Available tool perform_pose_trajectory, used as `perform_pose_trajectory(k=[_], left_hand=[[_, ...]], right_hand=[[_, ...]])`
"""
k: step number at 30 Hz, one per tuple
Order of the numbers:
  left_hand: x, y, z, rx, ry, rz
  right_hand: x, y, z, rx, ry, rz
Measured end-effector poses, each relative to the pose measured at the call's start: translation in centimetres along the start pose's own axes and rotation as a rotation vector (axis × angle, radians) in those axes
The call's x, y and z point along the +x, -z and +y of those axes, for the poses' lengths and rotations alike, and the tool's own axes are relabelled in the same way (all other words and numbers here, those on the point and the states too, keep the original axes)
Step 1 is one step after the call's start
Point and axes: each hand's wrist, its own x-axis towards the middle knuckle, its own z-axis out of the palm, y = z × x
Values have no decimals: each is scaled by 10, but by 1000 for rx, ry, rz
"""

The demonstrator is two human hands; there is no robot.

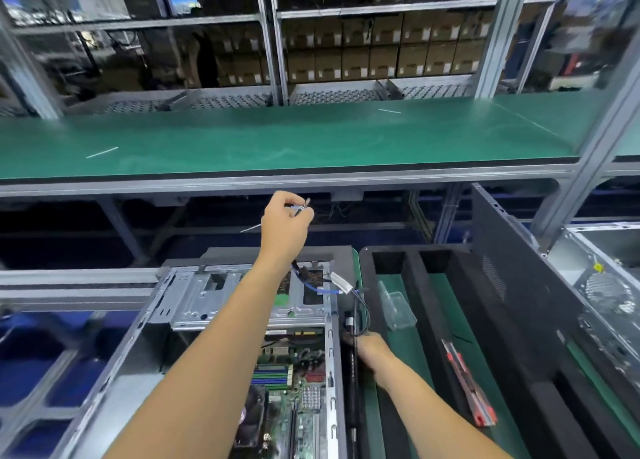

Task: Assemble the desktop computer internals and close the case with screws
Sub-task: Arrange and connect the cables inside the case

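Observation:
An open desktop case (162,323) lies below me, its motherboard (294,372) and silver drive cage (221,296) exposed. My left hand (284,226) is raised above the case's far end, pinching the end of a blue cable (311,287) that trails down into the case by a white label (341,283). My right hand (369,349) grips the case's right edge beside a bundle of black wires (360,315). A black side panel (540,306) leans upright to the right.
Black foam dividers (429,306) on a green mat hold a clear plastic bag (398,308) and a red-handled tool (471,386). Another case (606,296) stands far right. A green shelf (311,140) spans above, with stacked cartons (377,50) behind.

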Motion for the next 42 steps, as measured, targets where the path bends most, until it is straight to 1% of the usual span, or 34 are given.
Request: perform_pose_trajectory(k=[3, 4, 7, 9, 11, 16, 17, 18, 20, 21, 22, 23, 24, 27, 28, 29, 31, 36, 38, 40, 42], left_hand=[[2, 9, 5, -84, -33, 45], [2, 12, 6, -108, -43, 49], [2, 20, 8, -147, -42, 42], [2, 25, 8, -161, -22, 38], [1, 29, 7, -175, -3, 35], [-1, 38, 6, -197, 20, 16], [-1, 41, 6, -204, 26, 14], [-1, 44, 6, -214, 34, 16], [0, 50, 7, -237, 56, 21], [0, 53, 7, -250, 67, 25], [0, 56, 7, -263, 78, 28], [-1, 59, 7, -275, 88, 30], [-2, 62, 7, -286, 97, 32], [-4, 69, 7, -312, 106, 33], [-5, 71, 7, -325, 108, 33], [-6, 73, 7, -339, 109, 33], [-7, 77, 7, -354, 112, 34], [-13, 85, 6, -401, 103, 54], [-17, 87, 6, -442, 88, 64], [-21, 88, 6, -469, 87, 63], [-26, 89, 6, -478, 94, 32]], right_hand=[[-3, -1, -1, -245, -22, 106], [-4, -1, 0, -282, -17, 122], [-7, 1, 4, -235, 3, 110], [-9, 5, 4, -170, 7, 133], [-10, 8, 1, -82, -12, 168], [-13, 9, -6, -17, -49, 195], [-16, 10, -8, -18, -24, 243], [-21, 11, -14, -29, 25, 326], [-32, 15, -37, -21, 180, 532], [-39, 17, -53, 27, 271, 588], [-48, 17, -71, 106, 365, 576], [-57, 16, -88, 176, 449, 506], [-69, 13, -104, 195, 520, 404], [-102, -2, -133, 29, 658, 13], [-112, -9, -137, -56, 679, -84], [-118, -16, -138, -131, 697, -148], [-126, -26, -134, -238, 727, -193], [-135, -38, -125, -410, 743, -217], [-135, -42, -119, -490, 722, -203], [-134, -45, -112, -492, 689, -204], [-135, -46, -105, -434, 671, -262]])
